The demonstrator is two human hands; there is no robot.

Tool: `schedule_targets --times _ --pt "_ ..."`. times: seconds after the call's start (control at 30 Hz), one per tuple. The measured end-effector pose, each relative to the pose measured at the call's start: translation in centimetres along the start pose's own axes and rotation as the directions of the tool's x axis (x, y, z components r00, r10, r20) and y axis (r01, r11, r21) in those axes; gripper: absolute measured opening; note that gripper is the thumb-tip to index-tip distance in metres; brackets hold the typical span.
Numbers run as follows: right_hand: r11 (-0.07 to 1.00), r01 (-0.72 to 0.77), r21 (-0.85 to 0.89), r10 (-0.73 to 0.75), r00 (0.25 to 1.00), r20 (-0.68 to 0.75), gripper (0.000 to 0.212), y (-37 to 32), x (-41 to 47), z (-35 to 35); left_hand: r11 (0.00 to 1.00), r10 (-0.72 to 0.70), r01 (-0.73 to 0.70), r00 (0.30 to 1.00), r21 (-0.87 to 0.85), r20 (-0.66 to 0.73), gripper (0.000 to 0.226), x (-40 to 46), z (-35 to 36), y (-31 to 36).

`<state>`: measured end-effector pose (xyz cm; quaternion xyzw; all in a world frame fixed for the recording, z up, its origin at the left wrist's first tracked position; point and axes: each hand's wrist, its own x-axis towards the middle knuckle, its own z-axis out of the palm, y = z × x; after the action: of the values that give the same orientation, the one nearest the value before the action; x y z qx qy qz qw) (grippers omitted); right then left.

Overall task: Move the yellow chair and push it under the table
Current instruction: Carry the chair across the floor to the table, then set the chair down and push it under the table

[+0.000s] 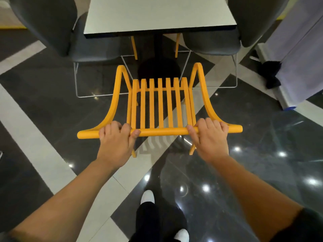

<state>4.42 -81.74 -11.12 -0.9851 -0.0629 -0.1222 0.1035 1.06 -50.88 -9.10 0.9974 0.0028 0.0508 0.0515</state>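
Left hand (116, 137) and right hand (208, 137) clenched around chair (160, 102) top rail, one near each end. Chair seat just short of table (157, 14) edge.

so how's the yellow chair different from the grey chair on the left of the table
The yellow chair is built of open slats, while the grey chair has a solid shell. The yellow chair faces the near edge of the table with its seat short of that edge; the grey chair stands at the table's side. The left hand and right hand grip the yellow chair's top rail; nobody touches the grey chair. Both stand on the floor at this table.
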Motion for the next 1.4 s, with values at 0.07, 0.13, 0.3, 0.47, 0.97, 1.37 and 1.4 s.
schedule_targets --times 0.07,0.13,0.3,0.47,0.97,1.37,1.4 --pt "1.000 0.006 0.000 -0.006 0.999 -0.032 0.049 0.0 1.0 0.6 1.000 0.002 -0.002 1.000 -0.002 -0.008 0.050 1.3 0.1 -0.3" --pt "1.000 -0.001 -0.003 0.001 0.999 -0.033 0.045 -0.1 2.2 1.1 1.000 -0.001 0.001 1.000 -0.007 -0.005 0.051 2.7 0.3 -0.7" --pt "0.999 -0.029 -0.038 0.029 1.000 -0.001 0.045 0.1 5.2 1.6 1.000 0.002 -0.002 1.000 -0.025 -0.002 0.056 5.9 0.5 -0.8" --pt "0.999 -0.037 0.002 0.037 0.999 0.022 0.047 1.0 8.0 1.7 1.000 0.007 -0.007 1.000 -0.006 0.008 0.055 8.7 0.7 -0.2" --pt "0.999 -0.007 0.034 0.004 0.997 0.074 0.051 4.6 15.3 2.2 1.000 -0.024 0.024 1.000 0.019 -0.019 0.059 15.6 1.3 2.8" --pt "1.000 0.000 0.019 -0.002 0.997 0.073 0.046 4.9 15.8 2.8 0.999 -0.043 0.043 0.999 -0.016 0.025 0.062 16.1 1.5 2.8" --pt "1.000 -0.002 0.021 0.000 0.997 0.076 0.047 4.8 15.8 2.8 0.999 -0.045 0.046 0.999 -0.016 0.024 0.062 16.1 1.5 2.7"
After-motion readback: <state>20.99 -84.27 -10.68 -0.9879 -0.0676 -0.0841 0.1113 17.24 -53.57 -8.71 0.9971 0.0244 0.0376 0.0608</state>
